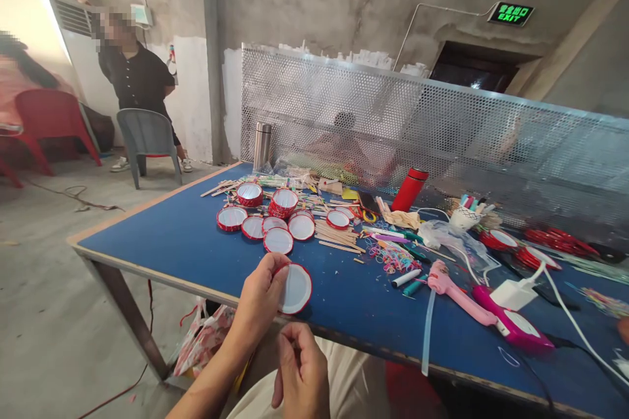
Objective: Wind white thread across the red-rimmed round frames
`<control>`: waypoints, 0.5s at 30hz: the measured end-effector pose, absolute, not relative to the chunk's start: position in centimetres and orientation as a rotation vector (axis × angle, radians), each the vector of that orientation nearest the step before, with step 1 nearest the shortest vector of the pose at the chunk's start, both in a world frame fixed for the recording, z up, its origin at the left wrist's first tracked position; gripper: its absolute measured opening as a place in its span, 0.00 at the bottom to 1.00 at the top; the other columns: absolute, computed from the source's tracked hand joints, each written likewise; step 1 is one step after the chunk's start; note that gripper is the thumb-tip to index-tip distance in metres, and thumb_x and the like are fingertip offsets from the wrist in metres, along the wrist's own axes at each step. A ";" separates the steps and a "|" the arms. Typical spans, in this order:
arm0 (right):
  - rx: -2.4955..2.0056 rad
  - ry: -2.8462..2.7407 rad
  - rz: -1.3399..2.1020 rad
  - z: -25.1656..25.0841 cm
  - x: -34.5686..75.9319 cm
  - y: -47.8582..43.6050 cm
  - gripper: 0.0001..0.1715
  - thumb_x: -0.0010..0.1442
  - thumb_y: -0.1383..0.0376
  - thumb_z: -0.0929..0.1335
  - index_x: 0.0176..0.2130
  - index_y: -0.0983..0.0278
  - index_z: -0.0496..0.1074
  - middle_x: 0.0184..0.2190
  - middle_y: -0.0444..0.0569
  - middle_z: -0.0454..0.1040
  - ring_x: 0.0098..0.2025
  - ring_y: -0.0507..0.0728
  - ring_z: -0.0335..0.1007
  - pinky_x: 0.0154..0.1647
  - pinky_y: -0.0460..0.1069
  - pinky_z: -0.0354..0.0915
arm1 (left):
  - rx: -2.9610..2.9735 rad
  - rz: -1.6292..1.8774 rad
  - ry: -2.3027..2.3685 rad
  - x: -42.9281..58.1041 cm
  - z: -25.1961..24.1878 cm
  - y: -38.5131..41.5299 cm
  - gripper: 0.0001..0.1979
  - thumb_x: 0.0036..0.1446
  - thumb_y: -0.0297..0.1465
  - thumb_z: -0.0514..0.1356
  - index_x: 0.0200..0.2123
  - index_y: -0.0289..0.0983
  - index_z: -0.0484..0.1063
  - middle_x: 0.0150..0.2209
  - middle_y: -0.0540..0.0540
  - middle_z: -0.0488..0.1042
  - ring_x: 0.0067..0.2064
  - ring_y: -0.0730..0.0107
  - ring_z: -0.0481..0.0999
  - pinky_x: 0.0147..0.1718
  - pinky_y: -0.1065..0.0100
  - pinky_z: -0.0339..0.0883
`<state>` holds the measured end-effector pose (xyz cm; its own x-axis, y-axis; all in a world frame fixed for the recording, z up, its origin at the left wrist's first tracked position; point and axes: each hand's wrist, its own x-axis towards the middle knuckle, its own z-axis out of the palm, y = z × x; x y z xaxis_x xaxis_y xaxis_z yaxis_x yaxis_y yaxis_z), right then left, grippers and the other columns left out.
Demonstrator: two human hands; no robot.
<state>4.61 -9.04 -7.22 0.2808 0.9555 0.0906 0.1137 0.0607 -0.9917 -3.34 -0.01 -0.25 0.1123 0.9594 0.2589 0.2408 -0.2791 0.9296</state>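
Observation:
My left hand [263, 291] grips a round white lid with a red rim [296, 289] by its left edge, above the front edge of the blue table [181, 229]. Just below and to the right, my right hand [301, 370] has its fingers curled with thumb near the fingertips; whether something small is between them is hidden. Beyond the held lid, several similar red-rimmed lids [278, 240] lie grouped on the table, some stacked. Wooden sticks [337, 236] lie beside them.
On the right are colored bands [393, 256], markers [405, 278], a pink glue gun [459, 293] and a magenta power strip [521, 327] with cables. A red bottle [409, 190] and steel flask [262, 147] stand near the perforated screen [314, 105]. A person [140, 75] stands back left.

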 end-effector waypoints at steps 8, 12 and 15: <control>-1.269 -0.959 0.872 -5.2 5.5 -9.4 0.28 0.53 0.43 0.65 0.34 0.64 0.76 0.40 0.56 0.75 0.14 0.47 0.65 0.07 0.42 0.57 | 1.461 1.241 0.962 -3.2 -0.5 0.3 0.08 0.54 0.36 0.56 0.28 0.39 0.62 0.22 0.57 0.60 0.22 0.76 0.59 0.22 0.75 0.56; -1.267 -1.061 0.461 -4.9 5.9 -10.6 0.17 0.58 0.52 0.65 0.35 0.61 0.76 0.41 0.56 0.75 0.17 0.50 0.69 0.13 0.46 0.66 | 1.396 1.317 0.953 -3.2 -1.1 0.5 0.09 0.54 0.38 0.57 0.30 0.39 0.63 0.24 0.56 0.62 0.24 0.75 0.61 0.23 0.75 0.56; -1.227 -1.160 0.189 -4.2 6.6 -10.3 0.08 0.60 0.62 0.65 0.33 0.60 0.74 0.34 0.52 0.76 0.19 0.50 0.68 0.18 0.46 0.67 | 1.371 1.366 0.957 -3.2 -1.3 0.7 0.08 0.53 0.37 0.57 0.29 0.39 0.63 0.24 0.55 0.63 0.25 0.75 0.62 0.24 0.74 0.57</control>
